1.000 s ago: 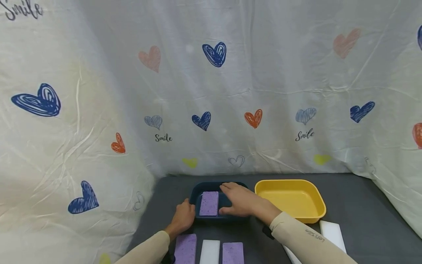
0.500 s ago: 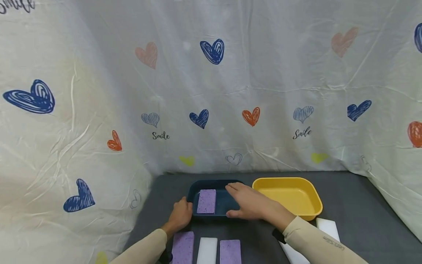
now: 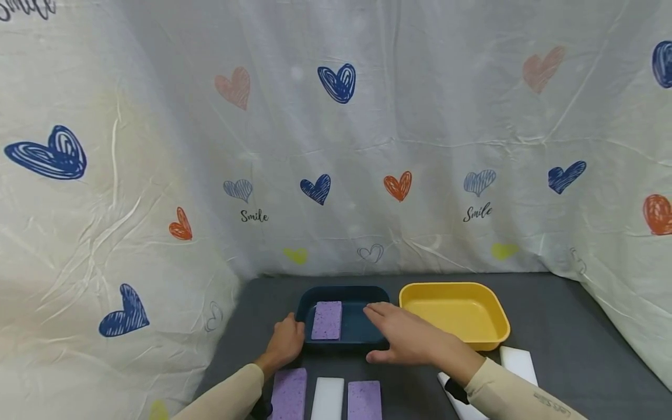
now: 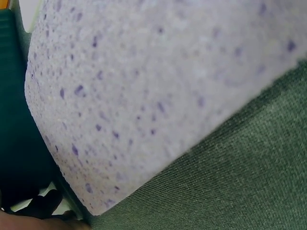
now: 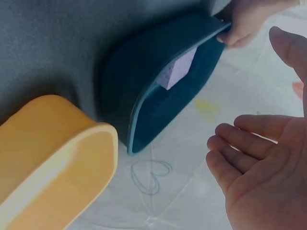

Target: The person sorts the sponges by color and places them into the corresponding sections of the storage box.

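Note:
At its left end, the dark blue tray [image 3: 358, 328] is held by my left hand [image 3: 287, 341], whose thumb hooks over the rim in the right wrist view. A purple speckled sponge [image 3: 326, 320] lies inside, in the tray's left part. My right hand [image 3: 406, 337] hovers by the tray's right front corner, fingers extended, palm bare in the right wrist view. Close up in the left wrist view, another speckled sponge [image 4: 144, 91] hides much of the scene, leaving only part of the left hand's fingers [image 4: 38, 215] showing.
To the right of the blue tray sits a yellow tray [image 3: 454, 315]. Along the front lie a purple sponge [image 3: 289, 394], a white block [image 3: 328, 399] and another purple sponge [image 3: 364, 401]. More white blocks [image 3: 518, 364] lie near my right forearm. A heart-print curtain [image 3: 441, 116] hangs behind the table.
My right hand has drawn away from the sponge in the blue tray, moving right and a little toward me. My left hand keeps its hold on the tray, and the sponge stays inside.

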Tool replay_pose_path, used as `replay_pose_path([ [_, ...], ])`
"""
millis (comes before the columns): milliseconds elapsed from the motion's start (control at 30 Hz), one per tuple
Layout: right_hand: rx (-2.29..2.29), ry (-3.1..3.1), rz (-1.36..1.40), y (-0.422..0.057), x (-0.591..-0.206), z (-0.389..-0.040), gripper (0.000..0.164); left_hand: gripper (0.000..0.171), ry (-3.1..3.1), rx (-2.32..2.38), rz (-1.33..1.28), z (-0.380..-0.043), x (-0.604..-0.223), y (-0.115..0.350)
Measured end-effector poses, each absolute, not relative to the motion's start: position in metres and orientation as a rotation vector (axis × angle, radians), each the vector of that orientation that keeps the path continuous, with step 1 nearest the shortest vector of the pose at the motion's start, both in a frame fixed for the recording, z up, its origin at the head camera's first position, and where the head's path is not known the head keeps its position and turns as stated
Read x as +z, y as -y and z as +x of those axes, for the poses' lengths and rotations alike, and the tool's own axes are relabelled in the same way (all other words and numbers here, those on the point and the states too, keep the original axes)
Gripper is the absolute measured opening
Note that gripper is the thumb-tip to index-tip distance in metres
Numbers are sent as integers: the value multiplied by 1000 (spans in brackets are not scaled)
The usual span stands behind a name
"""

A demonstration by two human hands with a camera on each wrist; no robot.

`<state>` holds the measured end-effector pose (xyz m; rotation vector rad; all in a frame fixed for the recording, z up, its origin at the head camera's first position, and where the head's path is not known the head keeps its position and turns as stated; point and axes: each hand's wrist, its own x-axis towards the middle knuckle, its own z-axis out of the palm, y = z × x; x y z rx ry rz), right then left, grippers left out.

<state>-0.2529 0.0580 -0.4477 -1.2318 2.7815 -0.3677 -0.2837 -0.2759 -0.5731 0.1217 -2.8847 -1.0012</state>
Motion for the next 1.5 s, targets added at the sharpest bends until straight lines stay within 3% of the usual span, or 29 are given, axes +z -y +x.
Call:
replay_pose_path([
  [167,-398,-2743,-1310,-62,-473,-256,94,58,2851,-988,63,-295,-600,289],
  [467,-331,-2704,-1265,-54,-467,-228,89,57,2872,-1018,95,-265,-553,268],
  [900,-358,-2614,-1295,-46,-490,-217,89,56,2825,-986,-2,-278,-581,281],
  [1067,-393,-2556,-1304,-45,-504,-214,92,57,2826,-961,20,-275,-575,276],
  [1300,-501,-2455,-1143,-47,-514,-211,99,55,2873,-1020,91,-268,-552,267],
  [1500,-478,-2428,-1022,-46,-530,-210,86,54,2870,-1028,102,-266,-548,263],
])
